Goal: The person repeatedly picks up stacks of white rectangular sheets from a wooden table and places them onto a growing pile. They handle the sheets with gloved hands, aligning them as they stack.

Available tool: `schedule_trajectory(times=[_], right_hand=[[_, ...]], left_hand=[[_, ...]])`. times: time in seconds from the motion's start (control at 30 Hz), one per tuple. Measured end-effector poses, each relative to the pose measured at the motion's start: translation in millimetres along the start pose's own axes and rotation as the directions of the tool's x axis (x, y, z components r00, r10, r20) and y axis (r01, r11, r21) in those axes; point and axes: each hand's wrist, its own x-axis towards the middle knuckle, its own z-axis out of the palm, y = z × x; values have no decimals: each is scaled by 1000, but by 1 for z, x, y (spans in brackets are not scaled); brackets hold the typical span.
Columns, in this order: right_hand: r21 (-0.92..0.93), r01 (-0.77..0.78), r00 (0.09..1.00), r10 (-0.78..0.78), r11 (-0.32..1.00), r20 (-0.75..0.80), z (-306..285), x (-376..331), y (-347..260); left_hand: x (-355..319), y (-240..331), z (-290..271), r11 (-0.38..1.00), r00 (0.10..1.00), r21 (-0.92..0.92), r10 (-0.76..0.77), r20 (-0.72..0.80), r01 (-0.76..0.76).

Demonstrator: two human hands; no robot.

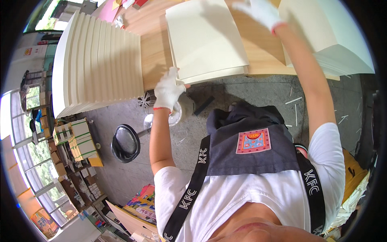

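Observation:
A small pile of cream-white card sheets lies on the light wooden table in front of me. My left hand, in a white knit glove with a red cuff, is at the pile's near left corner. Its fingers are apart, with one bare fingertip showing by the sheet edge; whether it touches the sheets is hard to see. Over the table's far right, beyond the pile's right edge, is my right hand, gloved the same way. It is smeared by motion, with the fingers stretched out to the left and nothing seen in them.
To the left rises a tall stepped stack of cream card. Another stack of pale boards stands at the right. A black round stool and a whitish bucket are below the table edge. Paper strips litter the grey floor.

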Motion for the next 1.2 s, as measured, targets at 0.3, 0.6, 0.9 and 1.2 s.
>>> schedule_trajectory(times=[0.3, 0.6, 0.9, 1.2], right_hand=[[-205, 282, 952, -247, 937, 181, 121, -156, 32], [-113, 370, 928, -373, 922, -9, 147, -165, 50], [-128, 389, 920, -391, 912, 11, 144, -170, 49], [-149, 461, 881, -471, 875, -46, 154, -169, 59]], left_hand=[[6, -42, 56, 976, 961, -73, 189, -202, -207], [10, -55, 69, 959, 924, -124, 203, -323, -254], [10, -68, 73, 916, 898, -201, 263, -353, -348], [9, -67, 68, 912, 879, -149, 309, -364, -382]])
